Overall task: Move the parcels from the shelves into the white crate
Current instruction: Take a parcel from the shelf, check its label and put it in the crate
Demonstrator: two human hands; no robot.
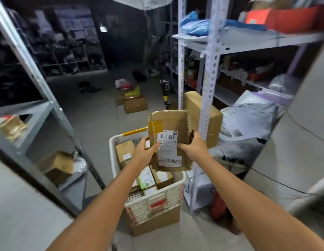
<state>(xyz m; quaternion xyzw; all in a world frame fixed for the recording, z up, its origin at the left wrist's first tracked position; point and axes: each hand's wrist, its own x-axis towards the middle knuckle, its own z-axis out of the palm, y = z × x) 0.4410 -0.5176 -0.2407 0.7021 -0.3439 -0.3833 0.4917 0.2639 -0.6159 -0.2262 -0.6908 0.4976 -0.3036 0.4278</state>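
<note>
Above the white perforated plastic crate [175, 194] at frame centre, left hand [145, 151] and right hand [192, 146] pinch a flat, battered brown cardboard parcel [168, 124] by its lower edges; it looks light and bendable.

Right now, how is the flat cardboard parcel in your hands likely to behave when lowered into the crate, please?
The flat cardboard parcel is probably light: the left hand and right hand hold it upright by its lower half alone. Thin, with torn, crumpled edges, it may flex. Its taped corner could feel slick.
</note>
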